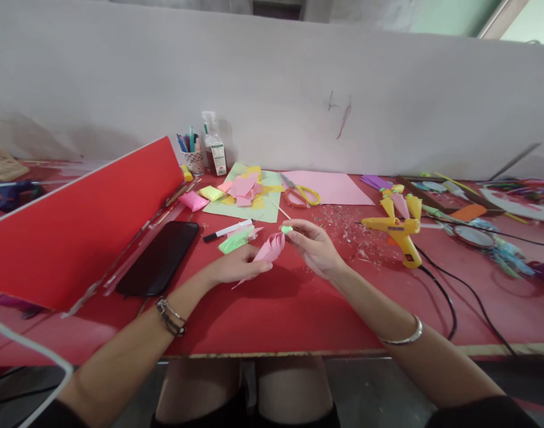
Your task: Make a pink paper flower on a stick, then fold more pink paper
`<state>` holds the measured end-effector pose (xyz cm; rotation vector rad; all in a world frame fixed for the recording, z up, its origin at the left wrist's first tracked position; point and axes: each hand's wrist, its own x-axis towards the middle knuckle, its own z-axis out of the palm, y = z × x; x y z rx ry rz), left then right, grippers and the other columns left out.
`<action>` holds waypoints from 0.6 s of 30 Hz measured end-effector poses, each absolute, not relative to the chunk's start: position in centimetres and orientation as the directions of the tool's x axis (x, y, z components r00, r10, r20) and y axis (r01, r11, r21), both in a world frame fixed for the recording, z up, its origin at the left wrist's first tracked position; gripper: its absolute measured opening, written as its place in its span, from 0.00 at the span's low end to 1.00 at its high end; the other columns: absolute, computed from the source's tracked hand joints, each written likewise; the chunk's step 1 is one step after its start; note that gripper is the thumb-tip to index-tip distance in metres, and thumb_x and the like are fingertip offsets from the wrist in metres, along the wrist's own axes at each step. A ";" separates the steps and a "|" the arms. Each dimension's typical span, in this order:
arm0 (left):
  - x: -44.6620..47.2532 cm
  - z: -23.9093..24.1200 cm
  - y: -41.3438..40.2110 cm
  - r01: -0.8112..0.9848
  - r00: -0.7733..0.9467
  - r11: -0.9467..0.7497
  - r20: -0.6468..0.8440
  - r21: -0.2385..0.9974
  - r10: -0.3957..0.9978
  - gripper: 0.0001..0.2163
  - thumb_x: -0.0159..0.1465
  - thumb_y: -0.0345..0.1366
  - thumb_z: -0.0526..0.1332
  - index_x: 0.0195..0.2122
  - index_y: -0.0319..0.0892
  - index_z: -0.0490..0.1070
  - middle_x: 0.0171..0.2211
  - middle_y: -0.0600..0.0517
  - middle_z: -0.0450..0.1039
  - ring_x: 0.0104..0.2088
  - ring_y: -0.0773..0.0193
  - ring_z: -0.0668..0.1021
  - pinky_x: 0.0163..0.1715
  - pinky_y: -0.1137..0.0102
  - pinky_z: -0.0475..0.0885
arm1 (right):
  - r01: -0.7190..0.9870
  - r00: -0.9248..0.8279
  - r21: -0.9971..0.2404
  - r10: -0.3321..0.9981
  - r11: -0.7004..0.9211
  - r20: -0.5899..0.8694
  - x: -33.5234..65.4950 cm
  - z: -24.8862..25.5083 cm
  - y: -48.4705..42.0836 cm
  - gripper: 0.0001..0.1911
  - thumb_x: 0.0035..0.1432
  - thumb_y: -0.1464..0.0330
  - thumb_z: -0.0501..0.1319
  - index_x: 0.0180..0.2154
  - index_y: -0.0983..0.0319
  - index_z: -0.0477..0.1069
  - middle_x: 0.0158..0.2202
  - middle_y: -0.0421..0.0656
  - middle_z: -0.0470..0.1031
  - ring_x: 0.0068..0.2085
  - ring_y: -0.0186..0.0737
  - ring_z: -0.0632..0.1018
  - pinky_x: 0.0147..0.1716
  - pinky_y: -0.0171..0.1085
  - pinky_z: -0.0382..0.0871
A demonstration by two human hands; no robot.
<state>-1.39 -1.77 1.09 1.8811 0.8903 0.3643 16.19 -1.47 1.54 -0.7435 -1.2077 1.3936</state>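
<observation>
My left hand (pixel 240 263) is closed around a pink pleated piece of paper (pixel 270 247), its curled layers fanning out above the thumb. Close to the paper's right tip, my right hand (pixel 318 246) pinches a small light green lump of clay (pixel 287 229) between thumb and fingertips. From behind the lump a thin stick (pixel 280 210) slants up to the left; I cannot tell whether it is joined to the clay. A packet of green clay (pixel 236 240) and a marker (pixel 228 230) lie just beyond my left hand.
Scissors (pixel 301 195), pink paper (pixel 338 187) and a green sheet with cut papers (pixel 267 213) lie toward the wall. A yellow glue gun (pixel 399 232) with a trailing cord stands right. At left are a black phone (pixel 158 258) and a tilted red board (pixel 88 220).
</observation>
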 end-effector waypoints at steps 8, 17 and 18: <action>-1.4 1.1 -1.8 0.436 0.676 -0.244 -0.137 0.866 0.724 0.18 0.52 0.50 0.50 0.17 0.41 0.55 0.14 0.58 0.57 0.16 0.72 0.60 0.18 0.74 0.54 | -0.308 -0.229 -0.946 0.956 0.106 0.182 16.2 1.5 -1.5 0.08 0.40 0.66 0.65 0.29 0.56 0.74 0.27 0.35 0.71 0.30 0.29 0.69 0.35 0.34 0.64; -1.2 1.4 -1.9 0.469 0.648 -0.238 -0.148 0.850 0.748 0.18 0.51 0.51 0.50 0.17 0.41 0.55 0.13 0.58 0.57 0.16 0.72 0.61 0.18 0.74 0.55 | -0.312 -0.239 -0.943 0.952 0.112 0.192 16.2 1.6 -1.6 0.08 0.39 0.66 0.66 0.27 0.56 0.72 0.26 0.35 0.70 0.29 0.29 0.69 0.32 0.33 0.64; -1.2 1.4 -1.9 0.469 0.649 -0.239 -0.148 0.850 0.747 0.18 0.51 0.52 0.50 0.16 0.41 0.55 0.13 0.58 0.57 0.16 0.72 0.61 0.18 0.74 0.55 | -0.310 -0.238 -0.944 0.952 0.114 0.194 16.1 1.6 -1.6 0.08 0.39 0.66 0.66 0.27 0.57 0.72 0.26 0.35 0.70 0.29 0.29 0.69 0.32 0.33 0.64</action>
